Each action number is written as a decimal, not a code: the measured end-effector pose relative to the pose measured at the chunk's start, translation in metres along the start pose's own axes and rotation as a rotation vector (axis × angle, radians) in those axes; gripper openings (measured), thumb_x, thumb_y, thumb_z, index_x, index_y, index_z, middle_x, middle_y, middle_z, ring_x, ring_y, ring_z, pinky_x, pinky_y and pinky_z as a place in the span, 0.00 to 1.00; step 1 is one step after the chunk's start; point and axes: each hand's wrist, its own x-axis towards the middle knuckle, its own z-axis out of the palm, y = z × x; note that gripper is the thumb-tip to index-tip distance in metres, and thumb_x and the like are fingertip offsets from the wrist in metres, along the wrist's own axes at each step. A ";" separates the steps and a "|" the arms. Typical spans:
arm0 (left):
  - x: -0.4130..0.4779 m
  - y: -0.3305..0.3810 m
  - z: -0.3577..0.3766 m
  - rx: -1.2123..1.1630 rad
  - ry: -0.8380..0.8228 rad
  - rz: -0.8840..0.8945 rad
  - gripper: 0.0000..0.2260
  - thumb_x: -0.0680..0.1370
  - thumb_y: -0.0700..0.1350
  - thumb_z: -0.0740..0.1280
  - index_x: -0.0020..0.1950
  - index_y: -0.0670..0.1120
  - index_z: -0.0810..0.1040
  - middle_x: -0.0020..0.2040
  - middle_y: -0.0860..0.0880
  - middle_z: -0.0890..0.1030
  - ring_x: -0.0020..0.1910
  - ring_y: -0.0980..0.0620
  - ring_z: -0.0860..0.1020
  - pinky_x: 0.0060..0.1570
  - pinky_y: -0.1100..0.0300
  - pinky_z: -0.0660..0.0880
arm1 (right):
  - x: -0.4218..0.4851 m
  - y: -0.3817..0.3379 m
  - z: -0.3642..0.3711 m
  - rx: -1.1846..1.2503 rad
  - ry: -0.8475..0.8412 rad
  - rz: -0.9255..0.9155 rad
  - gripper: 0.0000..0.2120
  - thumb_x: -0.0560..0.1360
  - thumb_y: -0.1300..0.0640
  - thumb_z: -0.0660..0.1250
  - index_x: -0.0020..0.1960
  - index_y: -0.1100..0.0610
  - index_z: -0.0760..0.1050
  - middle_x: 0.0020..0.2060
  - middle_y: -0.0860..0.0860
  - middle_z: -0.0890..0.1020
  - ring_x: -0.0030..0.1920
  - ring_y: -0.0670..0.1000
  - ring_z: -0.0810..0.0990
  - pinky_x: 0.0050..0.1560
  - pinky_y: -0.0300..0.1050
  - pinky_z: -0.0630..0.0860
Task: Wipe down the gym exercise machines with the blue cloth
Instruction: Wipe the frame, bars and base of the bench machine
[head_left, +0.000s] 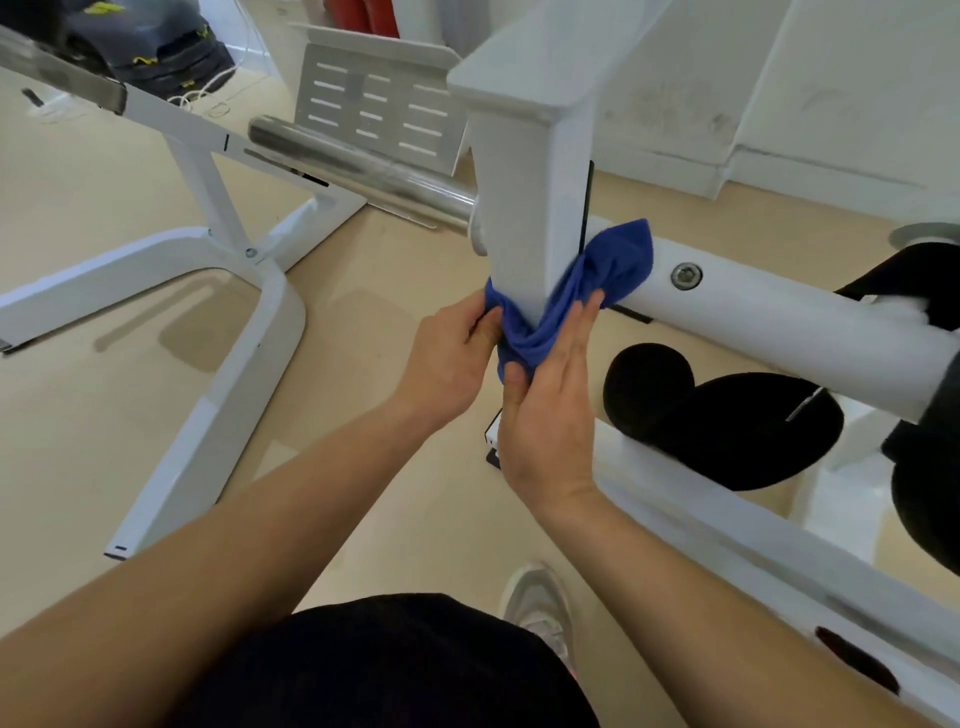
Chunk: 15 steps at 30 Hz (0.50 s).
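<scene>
A white upright post (524, 197) of a gym machine stands at the centre of the view. The blue cloth (597, 280) is wrapped around its lower part, with one end flared to the right over a white round tube (769, 322). My left hand (447, 364) pinches the cloth's left end against the post. My right hand (550, 410) lies flat, fingers extended, pressing the bunched cloth from the right, thumb under the bunch. The post's base is hidden behind the cloth and hands.
A chrome bar (358, 166) juts left from the post. Black foam rollers (727, 426) sit to the right under the tube. Another machine's white frame (218, 332) stands on the beige floor to the left. A slotted white plate (374, 109) leans behind. My shoe (540, 608) is below.
</scene>
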 end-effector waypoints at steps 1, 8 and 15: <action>0.000 -0.003 0.002 -0.004 -0.009 0.002 0.09 0.83 0.43 0.60 0.52 0.44 0.79 0.45 0.48 0.84 0.47 0.44 0.80 0.50 0.45 0.77 | -0.006 0.006 0.001 -0.024 -0.021 0.037 0.36 0.82 0.51 0.53 0.78 0.43 0.30 0.81 0.53 0.46 0.79 0.53 0.54 0.71 0.44 0.65; -0.005 -0.021 0.010 0.032 -0.130 -0.083 0.09 0.83 0.47 0.59 0.49 0.49 0.78 0.44 0.51 0.84 0.46 0.49 0.80 0.51 0.52 0.77 | -0.022 0.028 0.000 -0.126 -0.123 0.278 0.23 0.83 0.51 0.52 0.77 0.56 0.59 0.70 0.51 0.71 0.62 0.53 0.74 0.51 0.37 0.66; -0.008 -0.007 0.007 0.014 -0.007 0.032 0.09 0.83 0.43 0.60 0.48 0.48 0.78 0.40 0.56 0.81 0.38 0.58 0.76 0.40 0.68 0.71 | 0.006 0.003 -0.004 0.000 0.005 0.300 0.18 0.84 0.52 0.54 0.71 0.58 0.66 0.63 0.52 0.78 0.58 0.53 0.77 0.56 0.47 0.74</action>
